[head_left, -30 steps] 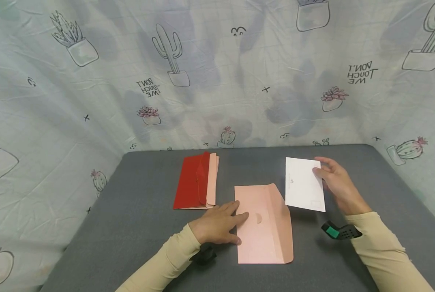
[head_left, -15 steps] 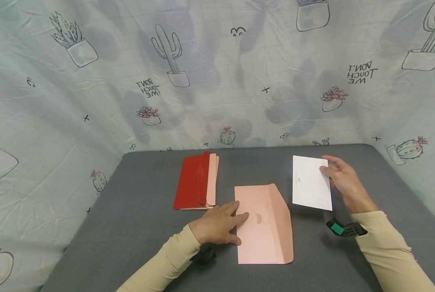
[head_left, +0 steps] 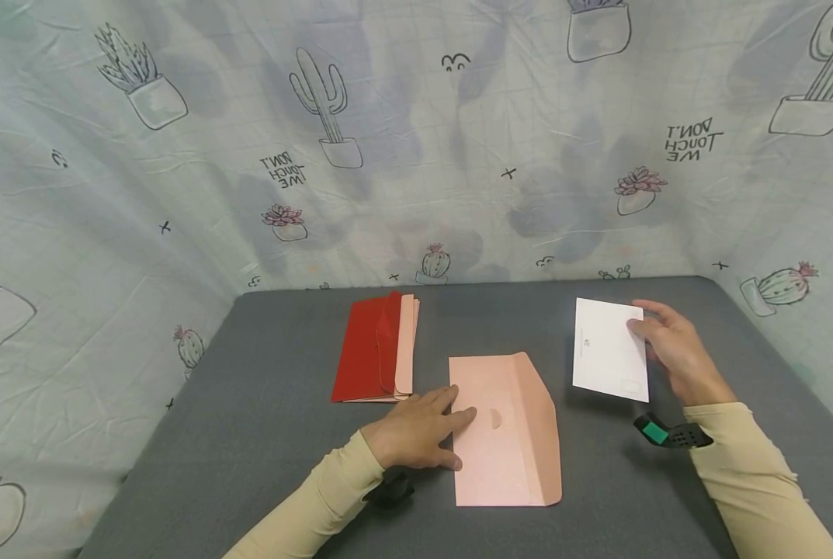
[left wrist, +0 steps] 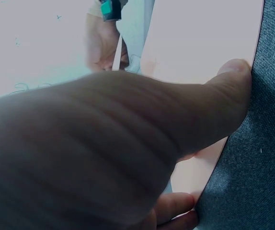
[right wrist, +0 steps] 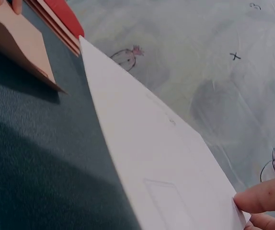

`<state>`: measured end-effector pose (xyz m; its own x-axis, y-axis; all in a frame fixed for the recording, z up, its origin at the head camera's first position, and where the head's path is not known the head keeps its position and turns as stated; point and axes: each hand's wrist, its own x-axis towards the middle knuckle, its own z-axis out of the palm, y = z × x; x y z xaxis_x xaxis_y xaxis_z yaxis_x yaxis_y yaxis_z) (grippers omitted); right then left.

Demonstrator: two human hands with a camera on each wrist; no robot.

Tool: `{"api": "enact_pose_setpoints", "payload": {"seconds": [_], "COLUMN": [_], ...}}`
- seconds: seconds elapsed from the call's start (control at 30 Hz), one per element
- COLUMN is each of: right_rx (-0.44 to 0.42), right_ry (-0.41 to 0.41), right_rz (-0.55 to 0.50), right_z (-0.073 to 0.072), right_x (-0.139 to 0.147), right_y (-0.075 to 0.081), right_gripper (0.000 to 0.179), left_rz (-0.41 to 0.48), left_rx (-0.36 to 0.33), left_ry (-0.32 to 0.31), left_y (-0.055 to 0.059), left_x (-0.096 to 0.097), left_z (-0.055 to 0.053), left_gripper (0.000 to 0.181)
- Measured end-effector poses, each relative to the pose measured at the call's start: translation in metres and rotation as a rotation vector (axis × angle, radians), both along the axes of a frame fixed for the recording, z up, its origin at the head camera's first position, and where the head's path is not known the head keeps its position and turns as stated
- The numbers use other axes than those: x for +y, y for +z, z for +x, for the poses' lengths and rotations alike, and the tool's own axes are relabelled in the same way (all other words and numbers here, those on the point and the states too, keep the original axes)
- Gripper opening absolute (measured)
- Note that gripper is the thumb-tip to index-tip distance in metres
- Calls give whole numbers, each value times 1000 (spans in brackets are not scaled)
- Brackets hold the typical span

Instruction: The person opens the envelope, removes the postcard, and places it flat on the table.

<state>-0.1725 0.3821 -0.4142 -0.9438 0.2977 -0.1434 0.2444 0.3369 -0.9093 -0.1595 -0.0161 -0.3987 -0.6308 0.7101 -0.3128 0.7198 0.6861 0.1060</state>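
Observation:
A pale pink envelope [head_left: 489, 466] lies on the grey table with its flap unfolded to the right. My left hand [head_left: 419, 428] rests on its left edge, fingers spread and fairly straight; in the left wrist view the thumb [left wrist: 231, 84] presses at the envelope's border. To the right, my right hand [head_left: 682, 353] pinches a white postcard [head_left: 608, 349] by its upper right edge, thumb in front and fingers behind. The postcard is held tilted above the table, a shadow beneath it. In the right wrist view the postcard [right wrist: 142, 139] shows a faint printed rectangle near one corner.
Behind the left hand lies a stack of envelopes, a red envelope [head_left: 367, 349] on top and pink envelopes [head_left: 407, 341] showing beneath it. A cloth curtain [head_left: 416, 140] printed with cactus drawings hangs beyond the table [head_left: 262, 435] and at its sides.
My right hand has carried the postcard rightward, farther from the pink envelope. The left hand and the envelopes have stayed in place.

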Motion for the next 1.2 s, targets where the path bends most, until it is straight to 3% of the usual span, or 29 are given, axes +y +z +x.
{"api": "enact_pose_setpoints", "payload": {"seconds": [0.17,0.5,0.77,1.2], "right_rx": [-19,-24,-20,-46], "right_ry": [-18,-3,-11,-8], "right_rz": [20,26,15,33], "right_z": [-2,7,8,8], "right_x": [5,-1,2,9], "right_y": [-5,8,5,3], "right_gripper": [72,68,67,69], "left_rz": [3,4,7,5], "left_rx": [-11,-6,13,-11], "left_ry": [5,3,0,7], "left_y": [0,0,2,-1], "left_x": [0,0,0,0], "left_z": [0,0,1,0], "left_gripper": [76,76,76,76]}}
